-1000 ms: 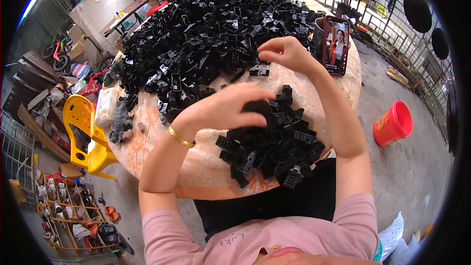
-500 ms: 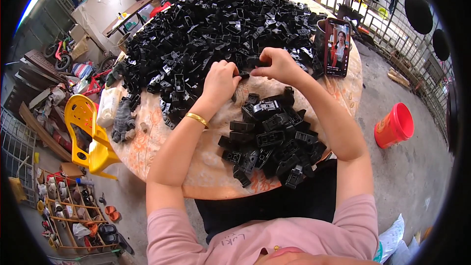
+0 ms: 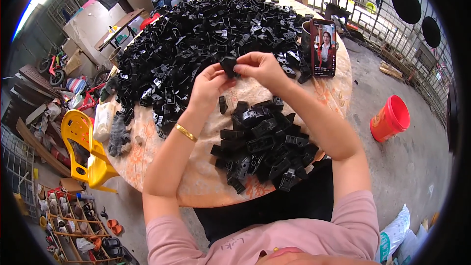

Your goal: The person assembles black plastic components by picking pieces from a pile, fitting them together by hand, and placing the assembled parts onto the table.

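Head view, near the centre of the frame: holding one black part (image 3: pixel 228 65) in two hands, just in front of the big black heap (image 3: pixel 191 34). Clamped from the right by thumb and fingers of the right hand (image 3: pixel 260 70); clamped also from the left by fingers of the left hand (image 3: pixel 210 82), with the exact contact partly hidden. Could slip out of this grip, by judgement, because of the smooth-looking plastic and the pinching with fingertips only. After such a slip, easy to lose among the many similar pieces of the heap, so close behind.

Just below the hands: lying alone, one loose piece (image 3: pixel 222 104), between the heap and the small pile (image 3: pixel 260 143) at the lower centre. Might be knocked away by a careless move of the left wrist (image 3: pixel 194 113).

Lower in the frame, near the front edge of the table (image 3: pixel 201 167): piled unevenly, with the right forearm (image 3: pixel 319 118) close beside. Could slide over the edge after a brush from this forearm.

Toward the upper right: standing upright, a phone (image 3: pixel 323 49) with lit screen. Could be tipped by a wide swing of the right arm; could also steal attention and so loosen the hold.
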A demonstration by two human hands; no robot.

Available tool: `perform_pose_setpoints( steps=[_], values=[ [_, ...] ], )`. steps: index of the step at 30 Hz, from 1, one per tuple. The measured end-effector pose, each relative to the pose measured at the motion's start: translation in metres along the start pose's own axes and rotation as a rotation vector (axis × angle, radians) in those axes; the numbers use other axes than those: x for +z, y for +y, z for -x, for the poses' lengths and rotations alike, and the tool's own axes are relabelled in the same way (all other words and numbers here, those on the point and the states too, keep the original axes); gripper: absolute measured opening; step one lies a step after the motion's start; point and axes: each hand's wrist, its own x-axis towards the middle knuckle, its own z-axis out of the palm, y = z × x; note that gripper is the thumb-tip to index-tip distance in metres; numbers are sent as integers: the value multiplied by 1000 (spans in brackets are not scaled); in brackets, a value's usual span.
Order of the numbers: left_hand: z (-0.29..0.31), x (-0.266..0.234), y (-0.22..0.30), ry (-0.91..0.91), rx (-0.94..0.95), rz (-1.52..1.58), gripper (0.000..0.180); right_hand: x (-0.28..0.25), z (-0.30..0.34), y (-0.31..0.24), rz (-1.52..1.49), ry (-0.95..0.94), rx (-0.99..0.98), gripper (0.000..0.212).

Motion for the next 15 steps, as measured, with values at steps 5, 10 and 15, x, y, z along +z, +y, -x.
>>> perform_pose_setpoints(
  steps=[5,10,15],
  values=[
    [10,19,7,1,92,-95,17,7,4,0,143,27,-87,20],
    [10,14,15,55,144,-173,15,7,7,-9,67,-15,-96,16],
    [9,8,20,14,249,-445,23,9,7,0,146,12,-236,13]
  ],
)
